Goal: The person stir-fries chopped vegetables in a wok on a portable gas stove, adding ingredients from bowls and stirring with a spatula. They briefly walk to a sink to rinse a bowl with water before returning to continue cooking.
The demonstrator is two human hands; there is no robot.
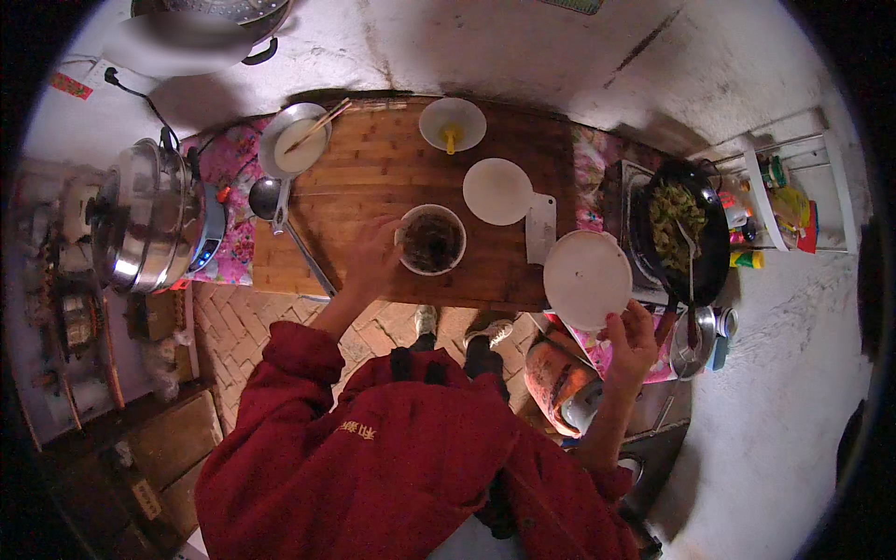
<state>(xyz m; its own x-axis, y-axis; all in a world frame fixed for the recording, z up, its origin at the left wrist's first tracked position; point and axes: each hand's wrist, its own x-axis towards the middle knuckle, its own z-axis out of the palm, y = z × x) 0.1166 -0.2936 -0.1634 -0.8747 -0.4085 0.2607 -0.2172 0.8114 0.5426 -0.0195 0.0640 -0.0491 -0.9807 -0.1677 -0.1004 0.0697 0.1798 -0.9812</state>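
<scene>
My left hand touches the left rim of a white tub with dark contents on the wooden board. In my right hand is a round white lid, gripped by its lower right edge. Another white disc or lid lies on the board behind the tub, beside a white rectangular piece. Farther back stands a white bowl with a yellow utensil in it. At the back left, chopsticks rest in a metal bowl of pale liquid, with a ladle near it.
A steel steamer pot stands at the left. To the right, a black wok holds cooked greens and a metal spatula on a stove. A metal bowl sits nearer me. An orange gas cylinder stands below the table's right side.
</scene>
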